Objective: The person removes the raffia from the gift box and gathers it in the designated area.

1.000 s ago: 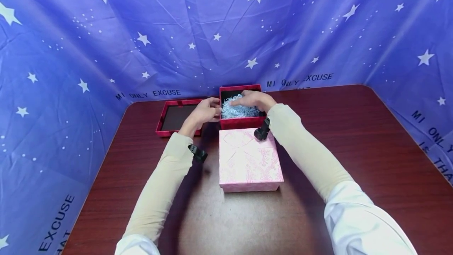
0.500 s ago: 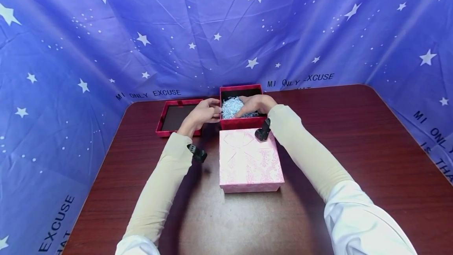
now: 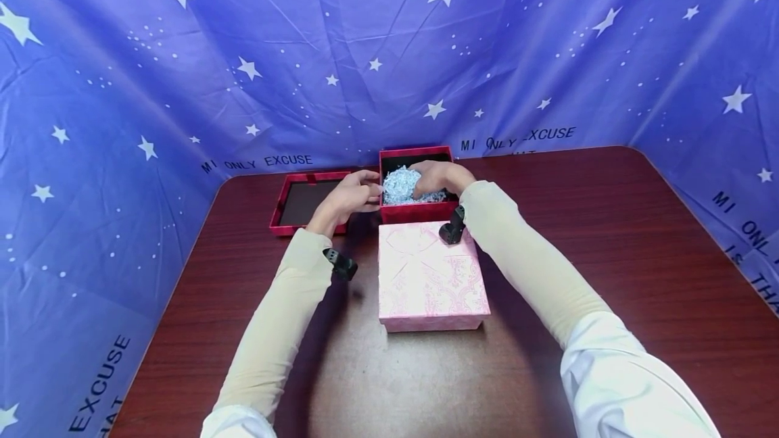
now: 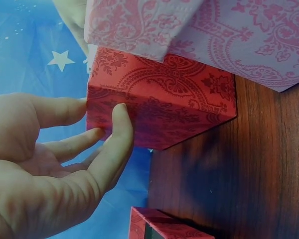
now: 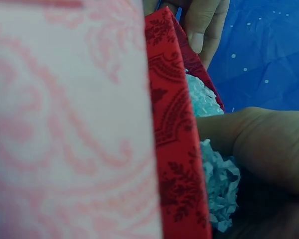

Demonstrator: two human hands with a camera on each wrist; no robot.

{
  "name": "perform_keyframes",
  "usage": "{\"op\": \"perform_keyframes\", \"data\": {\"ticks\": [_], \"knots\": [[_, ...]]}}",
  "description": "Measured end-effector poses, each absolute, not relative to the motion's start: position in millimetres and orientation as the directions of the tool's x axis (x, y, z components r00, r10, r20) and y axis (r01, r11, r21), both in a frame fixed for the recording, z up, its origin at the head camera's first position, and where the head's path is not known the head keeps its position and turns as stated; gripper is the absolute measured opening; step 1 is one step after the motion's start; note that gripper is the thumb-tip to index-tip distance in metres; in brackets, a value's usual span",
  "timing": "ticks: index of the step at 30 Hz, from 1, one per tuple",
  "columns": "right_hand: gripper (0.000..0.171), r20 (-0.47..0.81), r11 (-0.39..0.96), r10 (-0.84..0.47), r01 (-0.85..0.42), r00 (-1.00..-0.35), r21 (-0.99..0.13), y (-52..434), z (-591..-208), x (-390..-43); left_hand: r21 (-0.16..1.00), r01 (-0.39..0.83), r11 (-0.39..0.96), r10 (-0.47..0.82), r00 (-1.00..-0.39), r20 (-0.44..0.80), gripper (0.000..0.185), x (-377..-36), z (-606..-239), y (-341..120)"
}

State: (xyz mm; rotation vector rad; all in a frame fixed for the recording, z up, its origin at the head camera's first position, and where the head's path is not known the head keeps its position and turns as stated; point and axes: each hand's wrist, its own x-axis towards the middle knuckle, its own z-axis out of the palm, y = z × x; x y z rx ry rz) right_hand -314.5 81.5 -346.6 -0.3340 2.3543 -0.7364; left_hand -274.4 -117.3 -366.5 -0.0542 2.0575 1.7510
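Observation:
A red patterned gift box [image 3: 415, 213], without its lid, stands at the table's back and holds pale blue shredded paper [image 3: 400, 184]. My right hand [image 3: 443, 178] reaches down into it, thumb and fingers around a clump of the shreds, fingertips buried. In the right wrist view the thumb [image 5: 224, 128] sinks into the paper. My left hand [image 3: 349, 196] touches the box's left side with fingertips and thumb, fingers loosely bent, as the left wrist view shows against the red wall [image 4: 139, 109].
A closed pink patterned gift box [image 3: 432, 276] stands right in front of the red one, under my right wrist. The red lid [image 3: 282, 222] lies inside up to the left, partly behind my left hand. A blue star-printed curtain [image 3: 341, 53] hangs along the table's back.
My right hand has drawn in from spread over the shredded paper to the box's right part, with thumb and fingers lower in the shreds. The paper now bulges at the left. The left hand stays put.

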Motion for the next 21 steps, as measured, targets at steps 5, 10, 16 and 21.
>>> {"op": "perform_keyframes", "data": {"ticks": [5, 10, 16, 21], "knots": [[0.077, -0.469, 0.814, -0.384, -0.052, -0.796, -0.579, 83.0, -334.1, -313.2, 0.931, -0.299, 0.209, 0.248, -0.905, -0.346, 0.049, -275.2, -368.1, -117.5], [0.079, -0.419, 0.801, -0.380, -0.066, -0.825, -0.595, 88.8, -320.2, -312.5, 0.931, -0.297, 0.214, 0.247, -0.905, -0.346, 0.049, -275.3, -368.5, -117.5], [0.078, -0.392, 0.779, -0.384, -0.065, -0.836, -0.624, 96.8, -308.7, -311.8, 0.929, -0.300, 0.218, 0.249, -0.903, -0.350, 0.049, -274.6, -367.2, -117.5], [0.079, -0.386, 0.762, -0.376, -0.044, -0.842, -0.646, 103.3, -302.4, -310.0, 0.929, -0.305, 0.209, 0.252, -0.901, -0.352, 0.049, -273.5, -365.5, -117.2]]}}
